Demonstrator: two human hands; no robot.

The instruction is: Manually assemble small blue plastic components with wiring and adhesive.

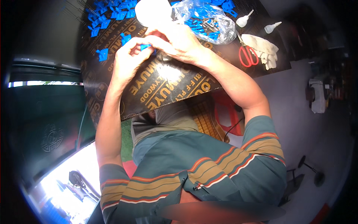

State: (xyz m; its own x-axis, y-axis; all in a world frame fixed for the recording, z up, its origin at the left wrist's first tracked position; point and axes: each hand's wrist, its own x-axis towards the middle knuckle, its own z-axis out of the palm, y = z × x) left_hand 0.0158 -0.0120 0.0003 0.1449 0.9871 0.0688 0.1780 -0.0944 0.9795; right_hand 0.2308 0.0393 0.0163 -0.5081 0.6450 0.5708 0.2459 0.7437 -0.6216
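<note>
Above the board's near half, my two hands meet at the fingertips. My left hand (127, 61) is closed, pinching a small blue plastic part (144, 47) between thumb and fingers. My right hand (182, 43) is closed too, its fingers bent against the same part; whatever lies inside its pinch is hidden. Just left of my left hand lies a loose blue plastic part (101, 55), and another blue part (125, 38) sits beyond its knuckles. A white round container (153, 13) stands right behind the hands. Beside it is a clear plastic bag (223, 26) of blue pieces.
Several blue parts (119, 14) are spread over the far left of the dark plywood board (179, 82). To the right lie red-handled scissors (248, 56), a white glove (263, 48) and two small white nozzle bottles (244, 19). The board's near edge is above my lap.
</note>
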